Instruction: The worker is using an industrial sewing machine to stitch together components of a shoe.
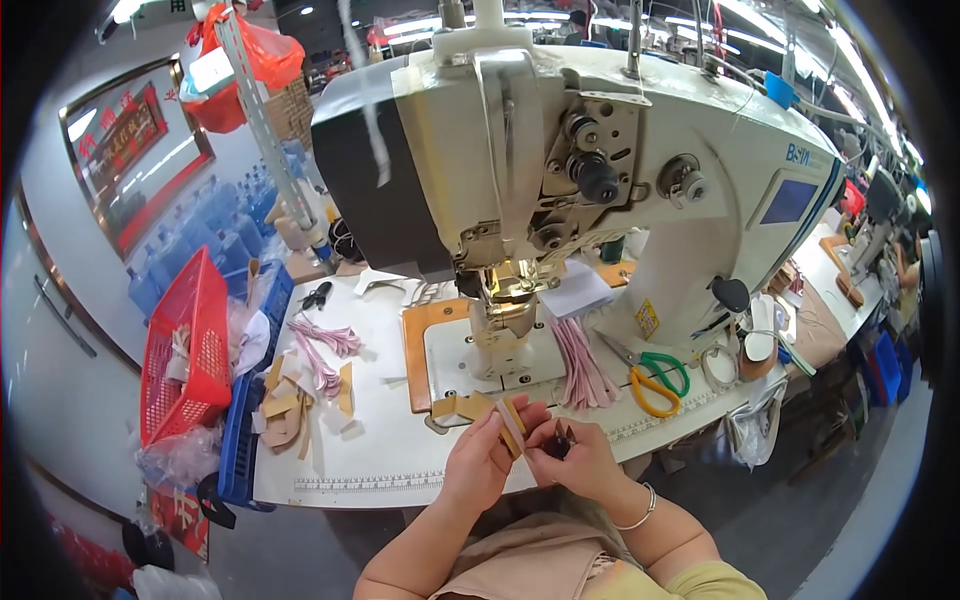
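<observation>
Here, pinched in left hand (485, 455) at six o'clock: thin tan strap piece (511, 428), light, floppy; best gripped near its end. Right hand (578, 462) closed around small dark snips (557, 441).

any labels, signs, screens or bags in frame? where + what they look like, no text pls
Screen: blue rectangle, right side of the sewing machine.
Warning sticker: small, yellow, on the machine's column.
Wall sign: red, framed, far left.
Plastic bag: red-orange, hanging top left, with a white tag.
</observation>
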A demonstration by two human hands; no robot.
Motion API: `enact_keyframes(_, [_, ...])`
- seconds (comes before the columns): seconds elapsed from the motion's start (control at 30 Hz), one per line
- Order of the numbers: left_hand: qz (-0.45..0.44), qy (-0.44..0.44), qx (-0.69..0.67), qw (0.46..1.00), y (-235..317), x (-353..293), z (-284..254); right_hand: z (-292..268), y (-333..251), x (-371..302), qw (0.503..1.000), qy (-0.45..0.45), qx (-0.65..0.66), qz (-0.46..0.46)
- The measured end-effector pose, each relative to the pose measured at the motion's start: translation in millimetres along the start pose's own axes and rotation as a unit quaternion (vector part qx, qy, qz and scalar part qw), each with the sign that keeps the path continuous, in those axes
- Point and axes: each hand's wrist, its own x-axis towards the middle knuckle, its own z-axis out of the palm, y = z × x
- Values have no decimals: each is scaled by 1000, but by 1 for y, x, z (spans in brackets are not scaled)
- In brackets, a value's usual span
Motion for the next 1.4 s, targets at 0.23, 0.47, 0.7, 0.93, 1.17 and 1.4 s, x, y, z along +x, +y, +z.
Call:
enact_keyframes(0.23, [10, 16, 30, 999, -2, 4, -3, 0, 11, 8, 999, -9, -47, -26])
enact_keyframes(0.47, [89, 24, 166, 982, 2, 15, -1, -7, -10, 33, 993, -58, -23, -100])
enact_keyframes(0.7, [286, 5, 446, 848, 51, 54, -1, -3, -25, 68, 994, -21, 102, -34])
enact_keyframes(0.93, [120, 87, 449, 881, 79, 84, 4, 3, -41, 95, 948, -28, 313, 56])
enact_keyframes(1.17, [91, 86, 442, 888, 85, 91, 10, 2, -39, 102, 955, -6, 293, 43])
enact_keyframes(1.4, [86, 91, 448, 885, 84, 85, 12, 6, -38, 97, 956, -1, 291, 25])
